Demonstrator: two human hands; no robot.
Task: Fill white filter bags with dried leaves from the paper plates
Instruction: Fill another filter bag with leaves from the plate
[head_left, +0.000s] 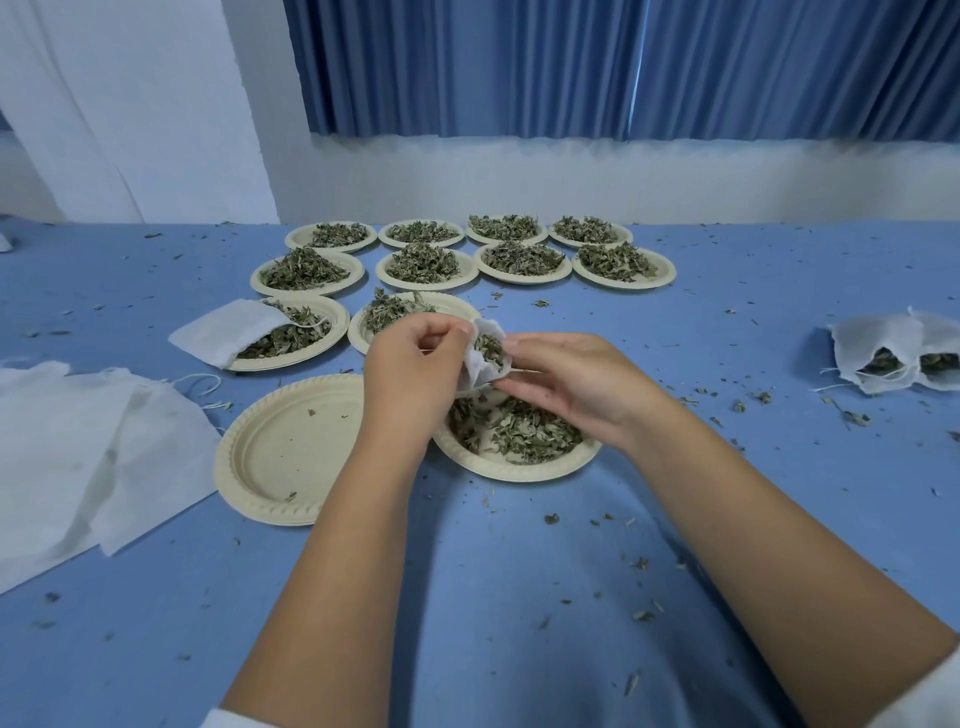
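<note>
**Blue desk, blue curtain, white walls**

A desk (519, 597) covered in a plain mid-blue cloth fills the lower part of the view, running from the near edge back to the wall and out past both sides. The cloth lies flat, with only soft shading across its near half.

Behind the desk a white wall band (571, 176) runs along its far edge. Above that band hangs a blue curtain (623, 67) in tight vertical pleats, its lower hem ending just above the band. To the left of the curtain stands a white wall section (254, 119). Further left a white drape (67, 104) hangs in long loose folds, reaching down to the desk's back corner.
</note>
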